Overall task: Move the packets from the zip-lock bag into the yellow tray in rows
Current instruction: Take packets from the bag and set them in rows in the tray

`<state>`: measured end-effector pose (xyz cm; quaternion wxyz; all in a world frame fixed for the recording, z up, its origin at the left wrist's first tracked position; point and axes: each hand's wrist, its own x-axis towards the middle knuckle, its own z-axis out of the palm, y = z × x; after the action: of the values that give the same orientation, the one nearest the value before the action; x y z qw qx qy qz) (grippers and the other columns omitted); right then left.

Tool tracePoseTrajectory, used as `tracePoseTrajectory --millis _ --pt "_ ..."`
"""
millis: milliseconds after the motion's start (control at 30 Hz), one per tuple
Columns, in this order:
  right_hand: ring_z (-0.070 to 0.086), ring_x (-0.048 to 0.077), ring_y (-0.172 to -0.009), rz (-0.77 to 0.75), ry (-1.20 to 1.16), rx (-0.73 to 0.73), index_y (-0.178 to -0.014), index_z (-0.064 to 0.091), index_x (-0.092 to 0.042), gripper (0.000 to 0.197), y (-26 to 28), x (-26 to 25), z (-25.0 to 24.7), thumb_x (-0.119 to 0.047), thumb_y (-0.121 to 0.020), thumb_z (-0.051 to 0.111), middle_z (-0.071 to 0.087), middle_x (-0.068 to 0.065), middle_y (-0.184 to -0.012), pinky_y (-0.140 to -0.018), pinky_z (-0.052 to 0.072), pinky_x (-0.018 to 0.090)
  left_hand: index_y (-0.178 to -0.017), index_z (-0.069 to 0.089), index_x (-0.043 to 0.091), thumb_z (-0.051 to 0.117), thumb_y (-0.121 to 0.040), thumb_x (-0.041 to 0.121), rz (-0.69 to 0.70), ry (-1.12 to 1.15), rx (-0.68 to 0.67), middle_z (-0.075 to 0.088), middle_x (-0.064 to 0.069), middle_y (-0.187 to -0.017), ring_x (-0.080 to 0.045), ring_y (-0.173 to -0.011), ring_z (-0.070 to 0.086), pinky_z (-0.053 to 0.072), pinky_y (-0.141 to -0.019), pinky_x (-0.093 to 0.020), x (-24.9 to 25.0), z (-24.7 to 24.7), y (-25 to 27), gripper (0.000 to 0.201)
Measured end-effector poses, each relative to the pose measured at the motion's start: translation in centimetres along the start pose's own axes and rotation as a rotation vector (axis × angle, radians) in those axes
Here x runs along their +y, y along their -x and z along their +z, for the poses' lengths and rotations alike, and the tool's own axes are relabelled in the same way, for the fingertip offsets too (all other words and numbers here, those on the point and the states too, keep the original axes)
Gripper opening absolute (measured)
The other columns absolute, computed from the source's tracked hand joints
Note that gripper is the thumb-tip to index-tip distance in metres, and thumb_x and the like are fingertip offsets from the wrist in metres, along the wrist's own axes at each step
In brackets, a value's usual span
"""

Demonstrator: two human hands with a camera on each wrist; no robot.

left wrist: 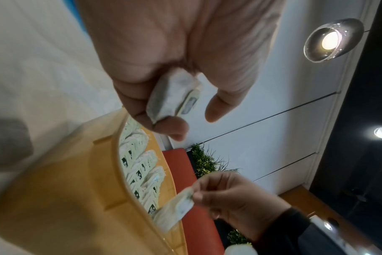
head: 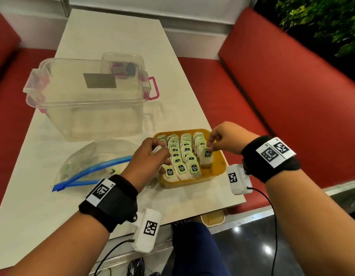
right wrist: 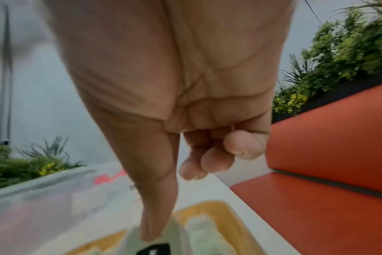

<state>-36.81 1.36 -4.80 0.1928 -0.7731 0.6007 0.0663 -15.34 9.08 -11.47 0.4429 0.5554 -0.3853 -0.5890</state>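
Note:
The yellow tray (head: 220, 166) sits near the table's right front edge, filled with rows of white packets with green labels (head: 181, 154). My right hand (head: 222, 139) pinches one packet (head: 206, 159) upright at the front of the rightmost row; the same packet (left wrist: 175, 212) shows in the left wrist view, and the thumb presses its top (right wrist: 161, 241) in the right wrist view. My left hand (head: 152, 154) hovers over the tray's left side, fingers curled round a few packets (left wrist: 172, 96). The zip-lock bag (head: 89, 162) with its blue seal lies left of the tray.
A clear plastic box (head: 87, 96) with pink latches stands behind the bag and tray. Red bench seats (head: 282, 86) flank the white table (head: 113, 36). The table's right edge runs close beside the tray.

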Motion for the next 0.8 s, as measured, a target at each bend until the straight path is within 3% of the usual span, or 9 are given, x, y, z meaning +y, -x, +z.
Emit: tracePoseTrajectory --millis 133,267,333,500,567,633,733,800 --pt "0.048 0.008 -0.063 0.098 0.016 -0.066 -0.088 0.075 -0.017 0.008 -0.9 1.8 1.9 -0.02 -0.08 0.075 0.051 -0.011 -0.068 -0.051 0.034 0.021 -0.099 0.053 0.016 0.046 -0.09 0.003 -0.046 0.054 -0.002 0.059 -0.006 -0.099 -0.02 -0.08 0.063 0.044 -0.055 -0.031 0.0 0.1 -0.3 0.017" --pt "0.058 0.015 -0.08 0.146 0.009 -0.076 -0.09 0.075 -0.017 0.009 -1.9 2.5 3.1 -0.019 -0.081 0.073 0.064 -0.006 -0.081 -0.065 0.042 0.025 -0.097 0.053 0.017 0.043 -0.089 -0.003 -0.055 0.037 -0.015 0.057 -0.005 -0.093 -0.019 -0.077 0.063 0.045 -0.054 -0.03 -0.3 0.2 -0.7 0.024" --pt "0.059 0.015 -0.081 0.155 0.01 -0.064 -0.092 0.075 -0.017 0.01 -2.2 2.7 3.3 -0.019 -0.082 0.072 0.065 -0.003 -0.085 -0.065 0.042 0.025 -0.096 0.053 0.017 0.042 -0.09 -0.004 -0.05 0.031 -0.021 0.058 -0.006 -0.088 -0.02 -0.076 0.062 0.046 -0.056 -0.031 -0.5 0.3 -0.7 0.024" --pt "0.058 0.013 -0.081 0.158 0.023 -0.066 -0.094 0.075 -0.018 0.012 -2.6 2.7 3.4 -0.018 -0.083 0.071 0.066 -0.003 -0.09 -0.067 0.042 0.026 -0.096 0.054 0.017 0.043 -0.091 -0.005 -0.042 0.031 -0.021 0.065 -0.005 -0.074 -0.018 -0.07 0.066 0.056 -0.072 -0.038 -0.8 0.2 -0.9 0.025" --pt "0.055 0.011 -0.075 0.157 0.033 -0.045 -0.095 0.074 -0.018 0.011 -2.5 2.7 3.2 -0.019 -0.084 0.071 0.062 -0.006 -0.081 -0.063 0.04 0.023 -0.098 0.054 0.017 0.046 -0.092 -0.005 -0.053 0.041 -0.037 0.07 -0.004 -0.072 -0.019 -0.07 0.07 0.057 -0.081 -0.041 -0.9 0.2 -0.9 0.024" --pt "0.051 0.01 -0.069 0.141 0.027 0.018 -0.094 0.073 -0.02 0.01 -2.1 2.4 2.7 -0.023 -0.084 0.07 0.055 -0.008 -0.075 -0.058 0.037 0.023 -0.1 0.054 0.018 0.051 -0.095 -0.001 -0.04 0.033 -0.062 0.071 -0.013 -0.085 -0.02 -0.073 0.072 0.057 -0.086 -0.044 -0.9 0.1 -0.8 0.02" --pt "0.051 0.009 -0.064 0.036 -0.045 0.102 -0.089 0.071 -0.022 0.008 -1.2 1.0 1.8 -0.029 -0.085 0.069 0.057 -0.006 -0.075 -0.056 0.036 0.025 -0.104 0.052 0.018 0.06 -0.093 0.005 0.018 0.03 -0.086 0.06 -0.022 -0.116 -0.023 -0.077 0.072 0.06 -0.078 -0.043 -0.9 -0.1 -0.5 0.019" --pt "0.05 0.003 -0.06 -0.073 -0.138 0.121 -0.086 0.07 -0.024 0.006 -0.2 -0.8 1.4 -0.03 -0.085 0.068 0.058 -0.009 -0.07 -0.054 0.034 0.021 -0.106 0.051 0.018 0.065 -0.089 0.005 0.029 0.033 -0.093 0.061 -0.021 -0.117 -0.025 -0.072 0.071 0.061 -0.073 -0.044 -0.7 0.0 -0.3 0.026"
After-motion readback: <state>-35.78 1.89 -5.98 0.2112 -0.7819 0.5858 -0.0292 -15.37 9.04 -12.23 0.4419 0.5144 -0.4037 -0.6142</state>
